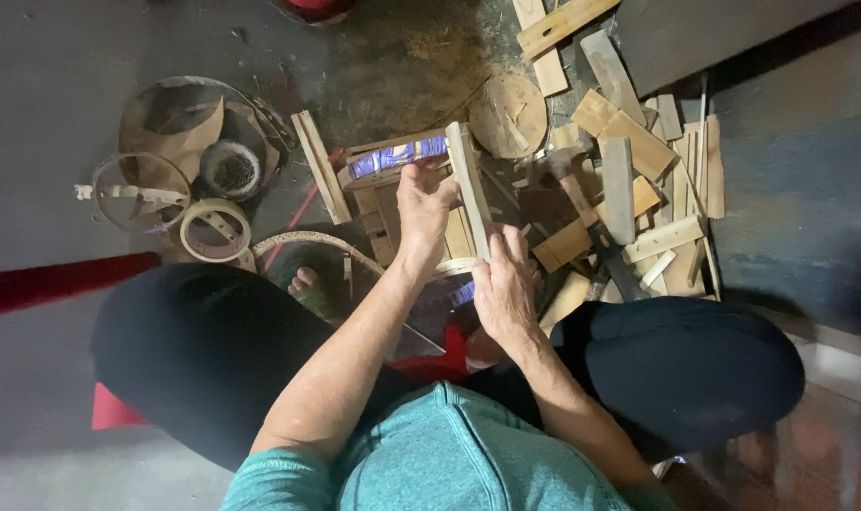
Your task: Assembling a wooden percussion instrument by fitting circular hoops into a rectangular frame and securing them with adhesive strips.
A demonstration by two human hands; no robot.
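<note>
- The round basket [170, 114] on the floor holds tape rolls [230, 168].
- My left hand [423, 210] and right hand [503, 284] both grip the wooden slat [468, 185], upright between them.

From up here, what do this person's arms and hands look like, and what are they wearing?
Both arms are bare from the upper arm down. The left hand and right hand wear no gloves, and no rings or watch show. Short sleeves of a teal T-shirt cover the shoulders, above black trousers.
</note>
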